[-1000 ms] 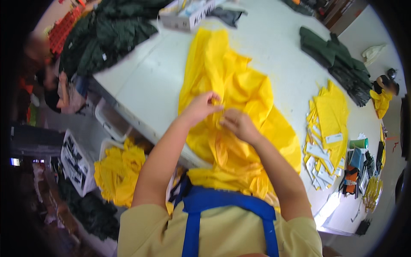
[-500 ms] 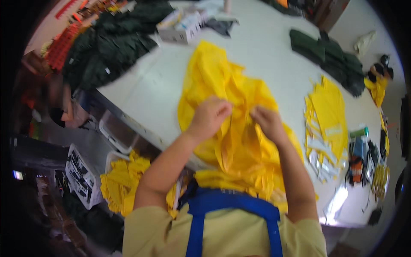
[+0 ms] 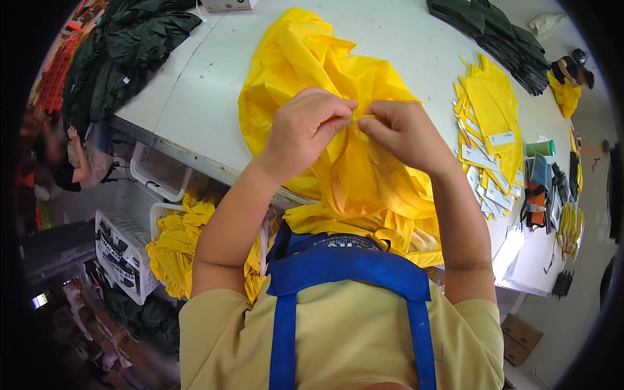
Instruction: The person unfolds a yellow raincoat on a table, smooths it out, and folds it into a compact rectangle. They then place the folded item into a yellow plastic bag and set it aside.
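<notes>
A large piece of thin yellow fabric (image 3: pixel 286 55), bunched like a garment, lies across the table in front of me. Both of my hands are over its middle, fingertips almost meeting. With thumb and fingers, my left hand (image 3: pixel 304 130) pinches the fabric. Close beside it, my right hand (image 3: pixel 404 133) is closed in a similar pinch on the same cloth. A narrow toothed strip (image 3: pixel 366 146), like a zipper, runs down from between the fingertips. The exact bit each hand grips is hidden by the fingers. Lower folds of yellow fabric (image 3: pixel 416 244) hang at my waist.
Stacked yellow pieces with white labels (image 3: pixel 491 107) lie to the right on the white table (image 3: pixel 201 84). Dark green garments (image 3: pixel 123 55) are heaped at far left, others (image 3: pixel 491 36) at far right. Yellow cloth (image 3: pixel 175 240) fills a bin below the table's left edge. A person (image 3: pixel 78 159) is beyond.
My hands have come closer together until the fingertips nearly touch. The view has shifted, so the table's far items sit higher in it. The toothed strip now shows clearly.
</notes>
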`<move>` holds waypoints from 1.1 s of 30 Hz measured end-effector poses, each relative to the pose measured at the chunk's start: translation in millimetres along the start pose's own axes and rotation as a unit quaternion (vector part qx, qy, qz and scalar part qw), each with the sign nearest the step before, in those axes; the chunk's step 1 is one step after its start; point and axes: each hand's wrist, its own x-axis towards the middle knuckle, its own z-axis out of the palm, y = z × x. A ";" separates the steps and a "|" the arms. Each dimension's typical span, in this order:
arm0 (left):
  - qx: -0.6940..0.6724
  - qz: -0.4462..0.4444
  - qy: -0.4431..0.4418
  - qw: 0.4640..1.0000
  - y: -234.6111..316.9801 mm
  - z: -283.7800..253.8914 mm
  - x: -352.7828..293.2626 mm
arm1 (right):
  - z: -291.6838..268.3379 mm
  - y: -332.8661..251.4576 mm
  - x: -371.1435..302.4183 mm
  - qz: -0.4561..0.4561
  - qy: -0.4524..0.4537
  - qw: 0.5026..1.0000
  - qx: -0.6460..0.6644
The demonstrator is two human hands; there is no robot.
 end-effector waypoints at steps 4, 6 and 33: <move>-0.014 -0.035 -0.119 0.992 0.2 -3.3 4.7 | -0.1 2.5 2.1 0.017 0.088 0.996 -0.012; 0.022 0.038 -0.137 0.990 5.7 8.3 3.3 | 4.9 7.5 1.8 0.007 0.181 0.984 -0.002; -0.156 -0.138 -0.150 0.966 5.8 58.0 169.4 | -13.3 60.4 -89.5 0.198 0.288 0.900 0.262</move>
